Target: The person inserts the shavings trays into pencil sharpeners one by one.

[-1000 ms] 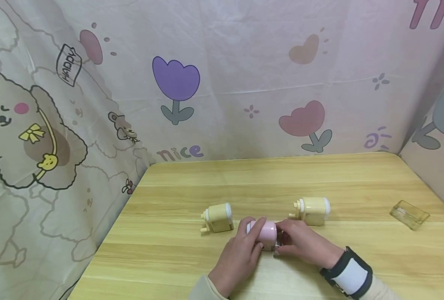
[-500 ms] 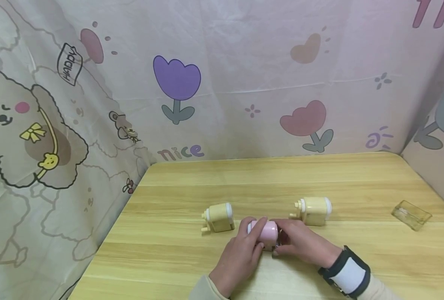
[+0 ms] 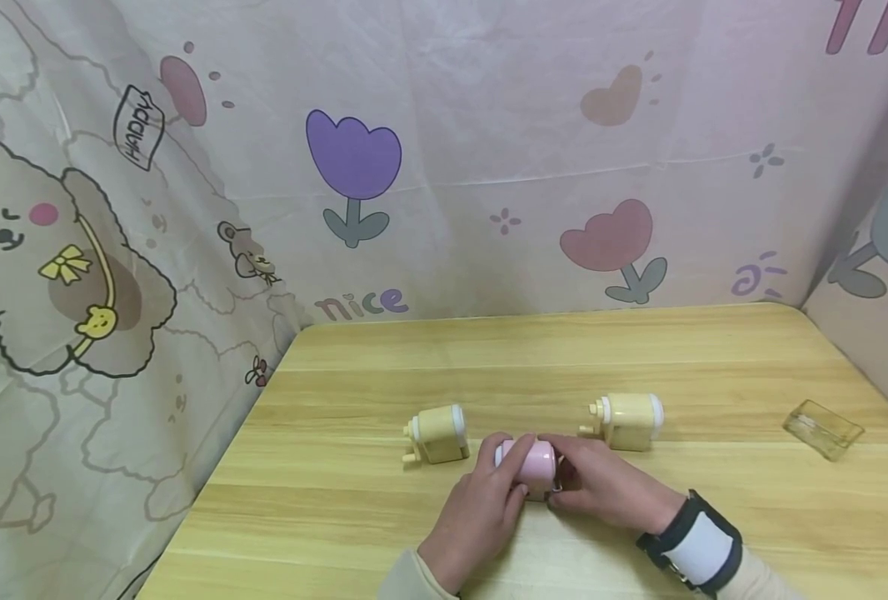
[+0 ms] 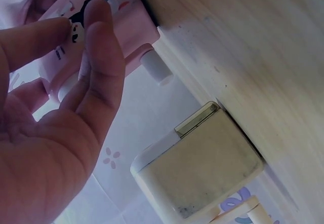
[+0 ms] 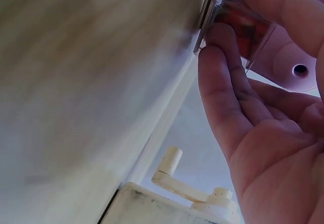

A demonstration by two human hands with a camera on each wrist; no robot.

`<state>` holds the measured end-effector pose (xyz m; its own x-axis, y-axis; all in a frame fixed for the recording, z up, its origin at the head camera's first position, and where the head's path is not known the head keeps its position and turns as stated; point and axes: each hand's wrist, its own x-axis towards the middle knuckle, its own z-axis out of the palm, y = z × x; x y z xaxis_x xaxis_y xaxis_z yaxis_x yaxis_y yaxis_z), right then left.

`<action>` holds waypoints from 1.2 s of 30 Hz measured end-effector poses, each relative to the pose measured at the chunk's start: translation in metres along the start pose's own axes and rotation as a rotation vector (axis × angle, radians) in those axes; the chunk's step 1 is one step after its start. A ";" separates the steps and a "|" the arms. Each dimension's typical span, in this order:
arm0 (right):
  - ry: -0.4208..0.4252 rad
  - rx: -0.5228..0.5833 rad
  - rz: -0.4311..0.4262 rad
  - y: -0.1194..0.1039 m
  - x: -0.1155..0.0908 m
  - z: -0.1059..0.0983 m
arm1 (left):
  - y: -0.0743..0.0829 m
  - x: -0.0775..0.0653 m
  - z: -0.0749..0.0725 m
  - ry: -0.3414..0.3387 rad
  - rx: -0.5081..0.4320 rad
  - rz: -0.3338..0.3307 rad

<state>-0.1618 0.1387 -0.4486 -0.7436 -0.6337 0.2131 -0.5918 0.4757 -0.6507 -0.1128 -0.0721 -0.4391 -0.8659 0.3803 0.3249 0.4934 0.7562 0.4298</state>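
In the head view, a pink crank pencil sharpener (image 3: 540, 460) stands on the table between both hands. My left hand (image 3: 476, 523) grips it from the left, fingers over its top and thumb at the near side. Its white crank knob (image 4: 157, 68) points out below my fingers in the left wrist view. On the other side, my right hand (image 3: 611, 485) pinches a clear plastic drawer (image 5: 237, 15) low at the sharpener's end, with something reddish showing through it. The round pencil hole (image 5: 300, 70) is visible above the drawer's end. My palms hide much of the body.
Two yellow crank sharpeners stand behind the hands, one at left (image 3: 440, 435) and one at right (image 3: 631, 422). A loose see-through yellow drawer (image 3: 822, 430) lies on the wooden table (image 3: 714, 358) far right. A printed cloth (image 3: 451, 167) hangs behind.
The right fingers have edged slightly toward the pink sharpener, and less of the clear drawer shows beside it. The left hand keeps its hold; the yellow sharpeners stay put.
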 end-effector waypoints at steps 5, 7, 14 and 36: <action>-0.006 -0.009 0.027 -0.002 0.000 -0.001 | 0.000 0.000 0.000 -0.002 0.004 0.000; -0.005 -0.003 0.024 -0.002 -0.001 -0.001 | 0.000 0.000 0.000 -0.008 -0.001 -0.005; 0.002 0.024 0.010 -0.002 -0.002 -0.001 | 0.000 0.001 0.000 -0.018 -0.008 -0.007; 0.003 0.049 -0.011 -0.002 0.005 0.000 | 0.000 0.001 0.001 0.001 0.010 0.002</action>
<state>-0.1641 0.1346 -0.4464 -0.7379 -0.6371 0.2227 -0.5843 0.4378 -0.6833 -0.1142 -0.0714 -0.4395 -0.8648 0.3816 0.3264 0.4944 0.7609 0.4202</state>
